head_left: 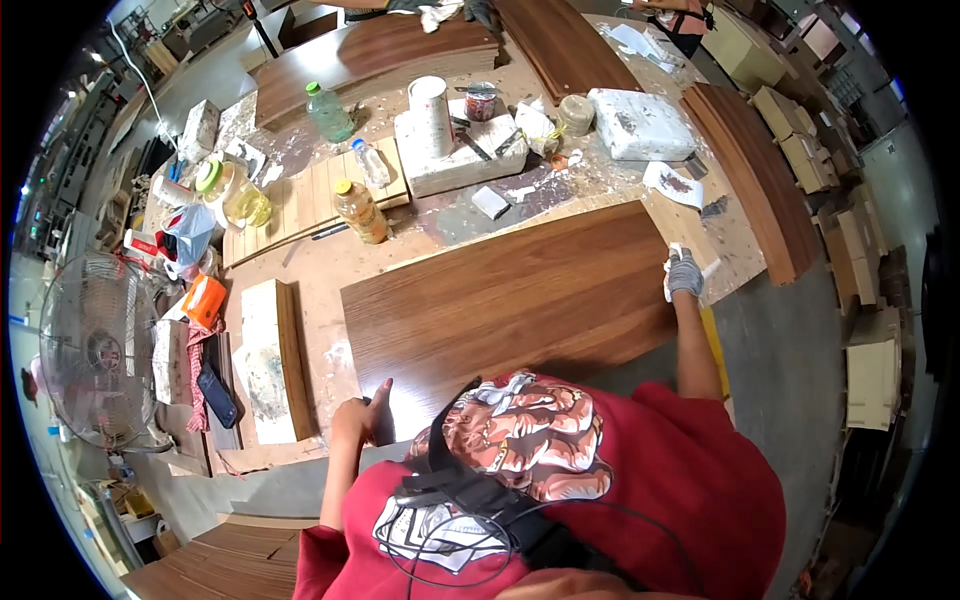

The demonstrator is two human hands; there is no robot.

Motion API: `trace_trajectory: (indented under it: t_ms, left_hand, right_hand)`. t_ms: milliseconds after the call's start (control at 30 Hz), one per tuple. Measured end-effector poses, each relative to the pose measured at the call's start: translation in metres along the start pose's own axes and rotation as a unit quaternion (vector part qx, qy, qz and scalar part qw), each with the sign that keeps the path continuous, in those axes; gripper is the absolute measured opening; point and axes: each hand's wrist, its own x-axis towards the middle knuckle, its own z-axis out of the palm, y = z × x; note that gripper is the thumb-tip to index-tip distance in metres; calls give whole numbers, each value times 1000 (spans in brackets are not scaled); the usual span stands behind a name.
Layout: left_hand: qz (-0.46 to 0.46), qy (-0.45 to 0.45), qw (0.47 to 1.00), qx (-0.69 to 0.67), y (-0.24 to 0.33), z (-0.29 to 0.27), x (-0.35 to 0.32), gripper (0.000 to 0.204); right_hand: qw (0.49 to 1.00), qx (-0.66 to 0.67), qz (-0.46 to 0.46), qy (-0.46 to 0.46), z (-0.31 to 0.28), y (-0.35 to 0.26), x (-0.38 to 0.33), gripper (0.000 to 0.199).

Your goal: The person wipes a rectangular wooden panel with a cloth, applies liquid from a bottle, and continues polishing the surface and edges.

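Red shirt (690,470) fronts board (510,290); container (230,192) holds yellow liquid (250,209).

Head-worn fisheye, looking down from close above brown panel (510,300).

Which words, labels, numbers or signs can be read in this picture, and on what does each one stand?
None can be quoted with confidence.
White can: small print, too blurred to read.
Tin: coloured label, too small to read.
Yellow-capped bottle: label, too small to read.
Orange pack: pale marking, too blurred to read.
Red shirt: printed pictures, no lettering I can make out.
Panel: wood grain, no lettering seen.
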Motion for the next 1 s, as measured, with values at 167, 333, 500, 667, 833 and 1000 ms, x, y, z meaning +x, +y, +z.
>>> trace_trajectory:
  t_ms: [167, 333, 500, 667, 833, 1000]
  left_hand:
    - [-8, -14, 1000, 4, 18, -14, -11, 109]
    - [-8, 4, 1000, 8, 11, -7, -5, 109]
    - [-18, 32, 998, 51, 3, -1, -11, 112]
    - [9, 17, 999, 46, 5, 7, 8, 112]
    - [3, 12, 998, 61, 13, 8, 3, 107]
    - [33, 104, 993, 35, 9, 32, 8, 106]
  right_hand:
    - [982, 188, -33, -12, -4, 8, -7, 39]
    - [951, 306, -11, -34, 29, 24, 16, 21]
    - [990, 119, -75, -3, 62, 22, 23, 28]
    - [930, 347, -124, 11, 36, 87, 98, 38]
    - [937, 324, -113, 69, -19, 25, 91, 34]
    - [953, 297, -67, 2, 13, -38, 62, 29]
